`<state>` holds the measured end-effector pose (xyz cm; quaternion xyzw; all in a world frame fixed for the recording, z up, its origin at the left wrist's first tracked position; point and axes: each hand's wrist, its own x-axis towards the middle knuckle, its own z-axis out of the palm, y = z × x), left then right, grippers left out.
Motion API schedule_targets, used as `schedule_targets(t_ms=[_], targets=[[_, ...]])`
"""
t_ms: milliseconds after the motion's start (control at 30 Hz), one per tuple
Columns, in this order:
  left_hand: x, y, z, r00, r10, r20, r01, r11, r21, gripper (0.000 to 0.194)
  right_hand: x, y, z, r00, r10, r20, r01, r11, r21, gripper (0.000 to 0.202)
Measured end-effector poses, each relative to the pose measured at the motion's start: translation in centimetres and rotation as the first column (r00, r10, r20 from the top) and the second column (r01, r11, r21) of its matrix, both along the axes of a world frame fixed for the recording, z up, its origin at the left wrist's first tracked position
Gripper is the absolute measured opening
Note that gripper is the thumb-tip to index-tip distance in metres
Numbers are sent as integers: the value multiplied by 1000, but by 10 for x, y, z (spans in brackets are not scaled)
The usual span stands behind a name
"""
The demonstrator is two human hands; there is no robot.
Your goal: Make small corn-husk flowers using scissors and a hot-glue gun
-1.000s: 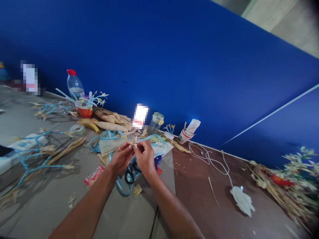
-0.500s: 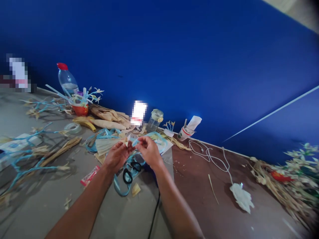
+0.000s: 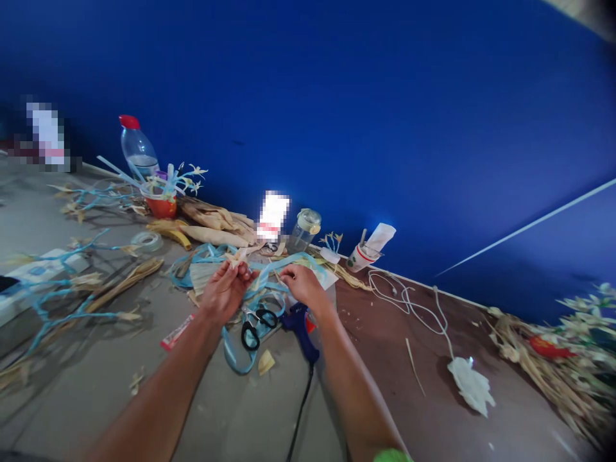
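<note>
Closed at the fingertips, my left hand holds a small pale flower that looks made of dried husk. My right hand is a short way to its right, fingers curled together over the blue ribbon; what they hold, if anything, is hidden. Below the hands lie black-handled scissors on a loop of ribbon. A dark blue glue gun rests under my right wrist, its cord running toward me. A loose husk piece sits near the scissors.
Blue-stemmed flower branches spread at the left. Against the blue wall stand a red-capped bottle, a red cup, a glass jar and a white cup. A white cable and crumpled tissue lie right.
My right hand has drawn away to the right from my left hand, uncovering more of the glue gun. The flower stays in my left fingers. The view has shifted slightly.
</note>
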<state>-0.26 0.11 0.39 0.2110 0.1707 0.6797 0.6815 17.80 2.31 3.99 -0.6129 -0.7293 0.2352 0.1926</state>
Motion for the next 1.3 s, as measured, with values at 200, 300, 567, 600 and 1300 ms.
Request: schedule_targets(t_ms=[200, 300, 567, 600, 1300], targets=[[0, 1, 0, 1000, 9, 2, -9, 1000, -6, 23, 1, 13, -4, 966, 1, 258, 1, 1000, -6, 25], [-1, 1, -1, 1000, -7, 3, 7, 1000, -11, 22, -1, 20, -5, 932, -19, 362, 36, 999, -40, 27], [-1, 0, -4, 999, -32, 14, 32, 999, 8, 12, -13, 33, -25, 916, 5, 400, 13, 999, -42, 21], [-1, 0, -5, 999, -32, 15, 32, 999, 6, 12, -14, 34, -27, 920, 4, 392, 10, 999, -34, 22], [2, -1, -5, 997, -70, 22, 71, 997, -10, 14, -3, 50, -23, 1000, -8, 11, 8, 999, -45, 14]])
